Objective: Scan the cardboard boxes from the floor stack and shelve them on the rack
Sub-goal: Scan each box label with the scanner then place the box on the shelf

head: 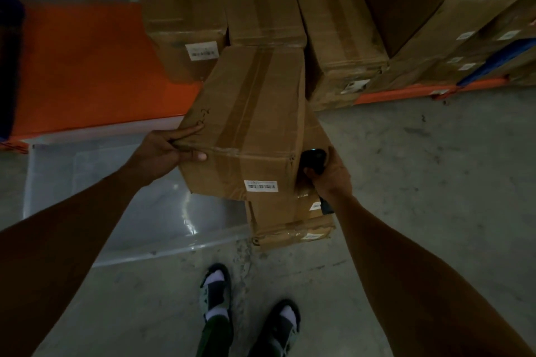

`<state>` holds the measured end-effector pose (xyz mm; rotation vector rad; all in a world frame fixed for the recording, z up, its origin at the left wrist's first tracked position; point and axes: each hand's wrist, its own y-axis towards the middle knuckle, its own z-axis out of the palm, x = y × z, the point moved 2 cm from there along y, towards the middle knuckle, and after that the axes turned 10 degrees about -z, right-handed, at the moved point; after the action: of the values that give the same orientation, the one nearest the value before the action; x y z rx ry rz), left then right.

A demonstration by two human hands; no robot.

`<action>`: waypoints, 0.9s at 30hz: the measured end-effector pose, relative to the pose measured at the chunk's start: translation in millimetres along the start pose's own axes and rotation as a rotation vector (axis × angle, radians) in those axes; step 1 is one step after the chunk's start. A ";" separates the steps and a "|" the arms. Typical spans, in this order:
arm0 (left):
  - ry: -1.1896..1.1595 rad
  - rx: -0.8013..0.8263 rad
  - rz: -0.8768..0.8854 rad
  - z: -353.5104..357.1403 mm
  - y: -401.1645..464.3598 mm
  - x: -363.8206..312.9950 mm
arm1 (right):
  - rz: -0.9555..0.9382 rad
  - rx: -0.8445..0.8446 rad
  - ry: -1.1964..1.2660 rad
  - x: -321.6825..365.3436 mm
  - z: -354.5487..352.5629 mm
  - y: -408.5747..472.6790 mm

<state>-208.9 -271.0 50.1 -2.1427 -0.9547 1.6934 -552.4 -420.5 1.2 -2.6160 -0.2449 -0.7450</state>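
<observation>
A taped cardboard box (pixel 249 122) with a white barcode label (pixel 261 185) on its near face is held in mid-air above the floor stack (pixel 290 220). My left hand (pixel 165 151) grips its near left edge, fingers on top and thumb on the front face. My right hand (pixel 327 174) is at the box's right side and holds a black handheld scanner (pixel 314 159) against it. Two or three smaller boxes remain in the floor stack below, partly hidden by the lifted box.
The rack's orange shelf (pixel 87 66) lies ahead on the left, with several boxes (pixel 185 9) stored at its right and more boxes (pixel 435 23) on the right-hand bay. A clear plastic sheet (pixel 130 211) covers the floor at left. My sandalled feet (pixel 249 310) stand on concrete.
</observation>
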 end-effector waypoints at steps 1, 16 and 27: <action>-0.005 -0.004 -0.003 0.2 -0.4 -0.2 | 0.002 0.005 0.017 1.5 -2.2 -3.5; -0.023 0.042 -0.046 -3.6 -6.8 -1.6 | -0.135 -0.271 0.669 117.7 10.8 -45.9; -0.458 -0.173 -0.108 25.3 18.2 2.6 | -0.139 -0.277 0.777 110.1 19.3 -34.7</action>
<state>-226.1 -288.1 30.4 -1.7854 -1.3526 2.1627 -460.2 -374.8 57.0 -2.3320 -0.0921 -1.8701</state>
